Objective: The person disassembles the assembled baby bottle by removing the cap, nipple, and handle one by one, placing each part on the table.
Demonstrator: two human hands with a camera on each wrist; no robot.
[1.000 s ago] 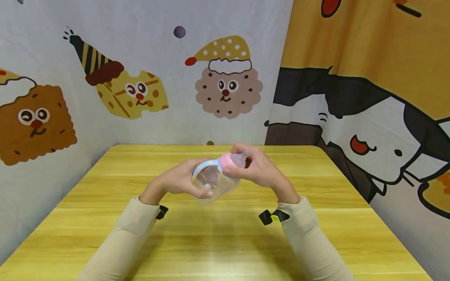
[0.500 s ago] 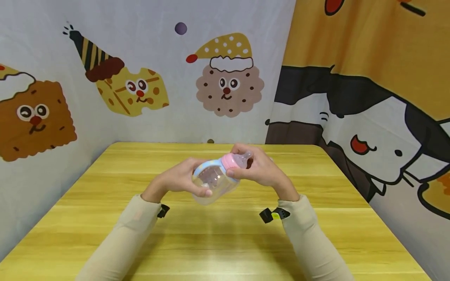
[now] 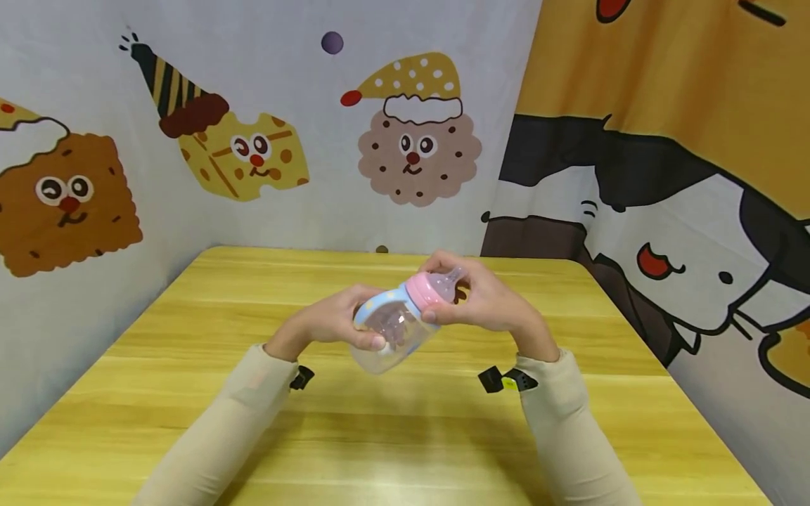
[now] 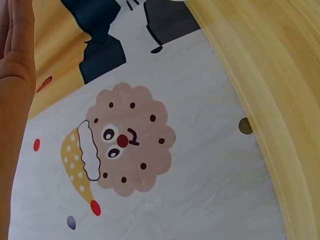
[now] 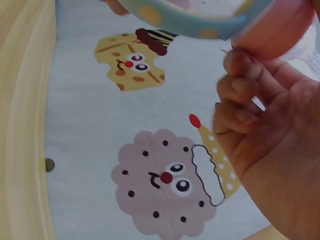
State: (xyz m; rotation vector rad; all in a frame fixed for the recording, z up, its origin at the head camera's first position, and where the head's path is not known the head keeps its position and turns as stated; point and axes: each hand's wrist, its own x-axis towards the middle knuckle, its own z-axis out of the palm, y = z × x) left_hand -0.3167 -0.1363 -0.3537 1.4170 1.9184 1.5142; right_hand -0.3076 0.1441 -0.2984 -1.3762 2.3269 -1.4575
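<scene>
Pink collar in right fingers, left fingers partly hidden by bottle

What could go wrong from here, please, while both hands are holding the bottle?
First, the bottle is tilted and appears to be held above the table, so it could drop if the grip of the left hand slackens. Second, the right hand grips the pink ring close to the nipple, so it might touch and soil it. Third, twisting the ring could make the bottle turn in the left hand.
</scene>
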